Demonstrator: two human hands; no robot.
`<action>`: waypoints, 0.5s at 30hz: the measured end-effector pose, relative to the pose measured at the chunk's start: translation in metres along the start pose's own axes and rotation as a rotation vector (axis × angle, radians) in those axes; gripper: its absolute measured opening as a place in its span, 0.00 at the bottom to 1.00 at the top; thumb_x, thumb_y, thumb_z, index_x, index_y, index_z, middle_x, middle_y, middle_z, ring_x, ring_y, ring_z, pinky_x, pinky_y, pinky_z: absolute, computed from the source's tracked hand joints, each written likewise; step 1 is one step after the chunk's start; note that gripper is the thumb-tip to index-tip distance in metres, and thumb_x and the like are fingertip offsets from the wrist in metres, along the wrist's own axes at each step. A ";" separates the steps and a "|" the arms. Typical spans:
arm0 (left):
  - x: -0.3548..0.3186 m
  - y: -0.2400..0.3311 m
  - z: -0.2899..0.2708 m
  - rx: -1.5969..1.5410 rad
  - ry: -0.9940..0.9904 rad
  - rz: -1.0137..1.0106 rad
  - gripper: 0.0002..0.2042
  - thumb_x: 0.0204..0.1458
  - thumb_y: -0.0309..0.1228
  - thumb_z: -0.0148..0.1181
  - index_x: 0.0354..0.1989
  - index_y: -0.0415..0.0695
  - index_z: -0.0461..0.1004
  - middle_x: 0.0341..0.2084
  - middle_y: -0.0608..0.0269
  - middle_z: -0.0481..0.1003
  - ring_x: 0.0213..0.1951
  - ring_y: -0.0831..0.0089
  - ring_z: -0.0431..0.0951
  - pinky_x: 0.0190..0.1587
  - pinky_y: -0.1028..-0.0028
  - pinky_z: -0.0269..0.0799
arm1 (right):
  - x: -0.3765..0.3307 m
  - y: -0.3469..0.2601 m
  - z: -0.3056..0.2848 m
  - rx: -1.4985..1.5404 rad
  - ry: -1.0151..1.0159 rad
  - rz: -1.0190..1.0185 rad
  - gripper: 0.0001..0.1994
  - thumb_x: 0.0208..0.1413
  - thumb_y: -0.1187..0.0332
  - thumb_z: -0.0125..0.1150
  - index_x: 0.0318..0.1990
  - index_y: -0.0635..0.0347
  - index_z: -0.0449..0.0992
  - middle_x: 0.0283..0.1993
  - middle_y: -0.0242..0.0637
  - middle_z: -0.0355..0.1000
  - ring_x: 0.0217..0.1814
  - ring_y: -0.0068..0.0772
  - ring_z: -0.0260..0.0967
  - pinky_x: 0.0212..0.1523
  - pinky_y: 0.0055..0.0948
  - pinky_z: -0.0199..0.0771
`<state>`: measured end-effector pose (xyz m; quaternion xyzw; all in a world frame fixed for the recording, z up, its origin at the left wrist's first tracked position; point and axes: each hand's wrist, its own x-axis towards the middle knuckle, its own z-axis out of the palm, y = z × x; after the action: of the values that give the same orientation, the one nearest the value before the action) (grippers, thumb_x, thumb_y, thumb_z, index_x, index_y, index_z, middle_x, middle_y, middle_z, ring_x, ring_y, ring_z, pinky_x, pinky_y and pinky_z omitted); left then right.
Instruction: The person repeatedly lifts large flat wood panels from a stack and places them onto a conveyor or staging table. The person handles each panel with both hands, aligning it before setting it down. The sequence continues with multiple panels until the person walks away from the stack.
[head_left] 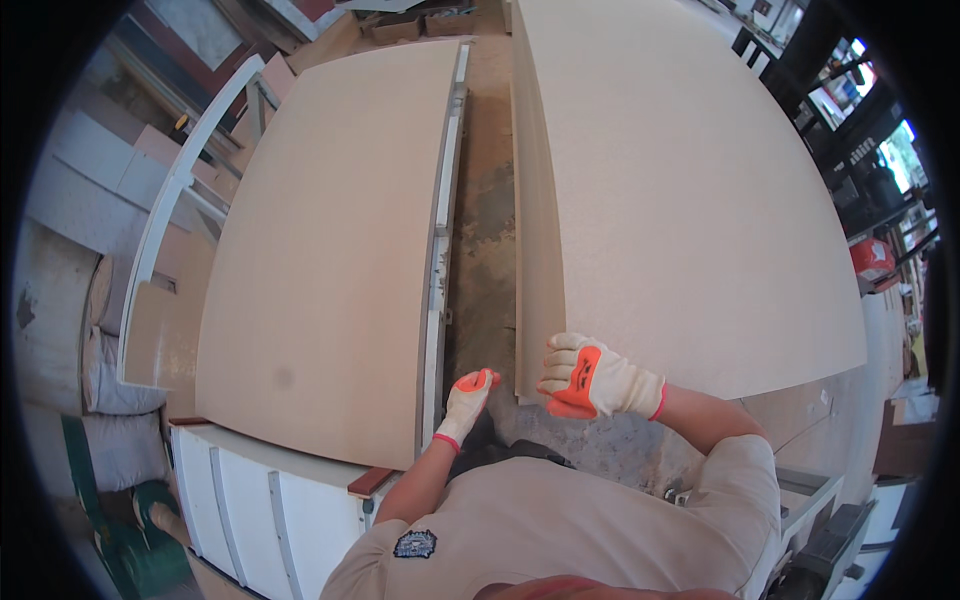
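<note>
Both my hands wear white knit gloves with orange patches and pink-red cuffs. My left hand (468, 402) is closed in front of my body, over the gap near the white-edged side of the left panel. Its curled fingers hide whatever is in them, if anything. My right hand (592, 382) is also closed, its fingers curled inward at the near left corner of the large pale right panel (690, 200). I cannot tell whether it touches that corner or holds something. A wide beige panel (320, 260) lies flat on the left.
Below the left panel stands a white base (255, 495) with grey strips. A narrow concrete floor strip (485, 260) runs between the panels. A curved white frame (165, 215) and grey-white sacks (120, 370) are at far left, a green object (150, 545) below them. Dark machinery (860, 180) stands right.
</note>
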<state>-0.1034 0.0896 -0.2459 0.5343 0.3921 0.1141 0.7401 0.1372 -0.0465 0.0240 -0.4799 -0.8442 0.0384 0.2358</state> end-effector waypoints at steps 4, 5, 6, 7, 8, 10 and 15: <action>0.085 0.058 0.017 0.102 -0.170 -0.110 0.16 0.69 0.38 0.60 0.49 0.36 0.82 0.44 0.56 0.84 0.49 0.68 0.84 0.58 0.69 0.77 | 0.003 0.001 -0.003 -0.015 0.022 0.109 0.22 0.47 0.58 0.72 0.47 0.60 0.79 0.44 0.39 0.77 0.50 0.45 0.76 0.65 0.51 0.72; 0.108 0.065 0.018 0.100 -0.201 -0.056 0.16 0.69 0.38 0.60 0.49 0.36 0.82 0.44 0.56 0.84 0.49 0.68 0.84 0.59 0.69 0.77 | 0.003 0.000 -0.006 -0.053 0.058 0.185 0.23 0.47 0.58 0.72 0.49 0.60 0.79 0.48 0.40 0.77 0.53 0.45 0.76 0.66 0.51 0.72; 0.129 0.068 0.015 0.078 -0.240 -0.048 0.15 0.69 0.38 0.60 0.49 0.36 0.82 0.44 0.55 0.84 0.49 0.67 0.84 0.59 0.68 0.77 | 0.005 0.000 -0.008 -0.078 0.089 0.265 0.25 0.46 0.58 0.72 0.51 0.60 0.79 0.51 0.41 0.78 0.55 0.46 0.75 0.66 0.51 0.72; 0.147 0.068 0.007 0.024 -0.287 -0.067 0.15 0.68 0.37 0.61 0.48 0.35 0.82 0.44 0.55 0.84 0.49 0.66 0.84 0.60 0.68 0.77 | 0.006 0.000 -0.010 -0.095 0.090 0.391 0.27 0.47 0.58 0.72 0.55 0.59 0.79 0.60 0.44 0.75 0.62 0.50 0.72 0.68 0.54 0.69; 0.162 0.066 -0.006 0.020 -0.275 -0.067 0.14 0.68 0.37 0.61 0.48 0.35 0.81 0.44 0.54 0.84 0.49 0.65 0.84 0.60 0.67 0.77 | 0.008 0.001 -0.012 -0.142 0.116 0.528 0.27 0.47 0.58 0.71 0.56 0.59 0.79 0.61 0.45 0.75 0.63 0.51 0.72 0.68 0.55 0.68; 0.210 0.068 -0.041 -0.097 -0.281 -0.112 0.14 0.67 0.36 0.62 0.49 0.35 0.81 0.44 0.52 0.84 0.49 0.62 0.84 0.60 0.65 0.78 | 0.013 0.002 -0.014 -0.267 0.091 0.785 0.27 0.48 0.58 0.71 0.56 0.58 0.79 0.62 0.45 0.74 0.64 0.53 0.71 0.70 0.57 0.66; 0.300 0.087 -0.159 0.086 0.076 -0.407 0.13 0.67 0.37 0.62 0.46 0.38 0.79 0.40 0.53 0.83 0.42 0.61 0.85 0.54 0.61 0.83 | 0.035 -0.002 -0.009 -0.336 0.192 1.251 0.27 0.47 0.67 0.68 0.58 0.61 0.78 0.65 0.52 0.71 0.70 0.62 0.67 0.73 0.61 0.60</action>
<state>0.0072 0.4125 -0.3263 0.4704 0.5243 -0.0346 0.7089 0.1245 -0.0196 0.0450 -0.9120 -0.3756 -0.0072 0.1648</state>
